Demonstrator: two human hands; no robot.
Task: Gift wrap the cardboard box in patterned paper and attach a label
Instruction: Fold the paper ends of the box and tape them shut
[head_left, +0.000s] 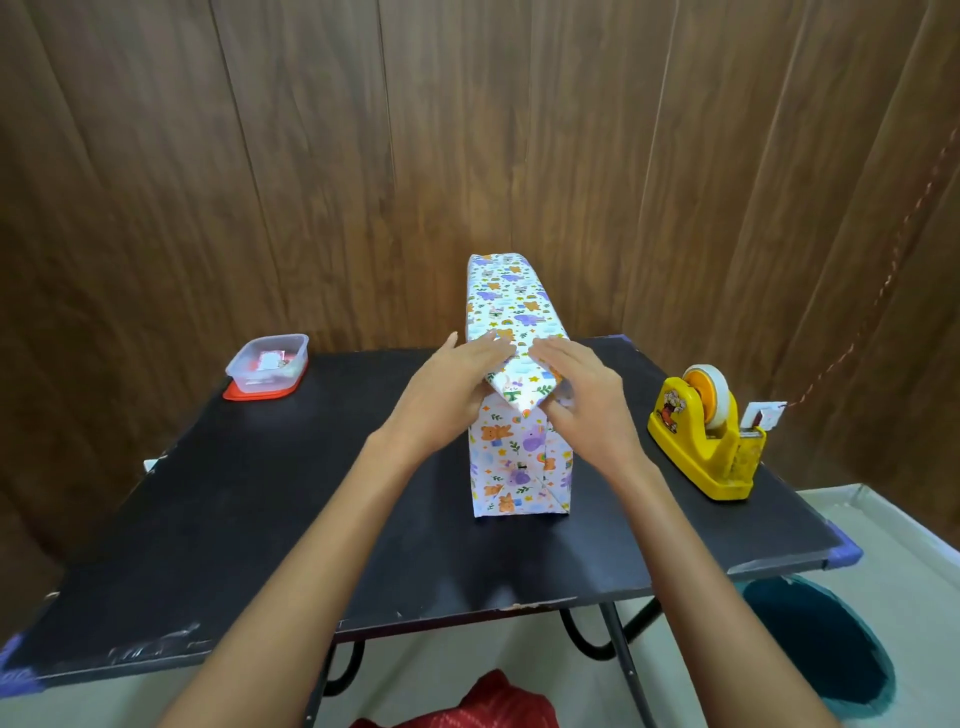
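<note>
The box (511, 306), wrapped in white paper printed with bears and purple animals, stands tall in the middle of the black table (311, 519). At its near top end a triangular paper flap (519, 384) folds down over the front face. My left hand (452, 389) lies flat against the flap's left side, fingers straight. My right hand (587, 395) presses the flap's right side with straight fingers, thumb tucked beneath. A small white label (763, 415) on a string lies behind the tape dispenser.
A yellow tape dispenser (706, 441) with a roll of clear tape stands at the table's right edge. A clear plastic container (267, 364) on a red lid sits at the far left. A wood-panel wall rises right behind the table.
</note>
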